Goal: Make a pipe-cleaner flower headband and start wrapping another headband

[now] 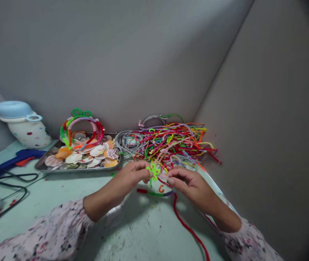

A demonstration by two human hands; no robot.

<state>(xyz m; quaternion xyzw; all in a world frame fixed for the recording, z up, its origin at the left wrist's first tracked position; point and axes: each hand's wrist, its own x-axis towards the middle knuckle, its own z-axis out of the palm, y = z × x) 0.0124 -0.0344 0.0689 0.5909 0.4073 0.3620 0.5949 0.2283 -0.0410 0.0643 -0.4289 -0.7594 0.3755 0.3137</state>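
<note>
Green flower (153, 172): left hand (132, 177) | red strand (164, 182): right hand (194, 185) | metal tray (75, 170): shells (74, 158), rings (99, 133)

Bare tabletop (132, 232) lies open nearby; the shell tray (77, 169) blocks the left.

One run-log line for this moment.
left hand: pinching green flower | right hand: fingers at red stem | behind: pipe-cleaner pile | left side: shell tray

Left hand (136, 175) and right hand (188, 183) close together, fingers pinched, both forearms angling inward in loose floral sleeves!
</note>
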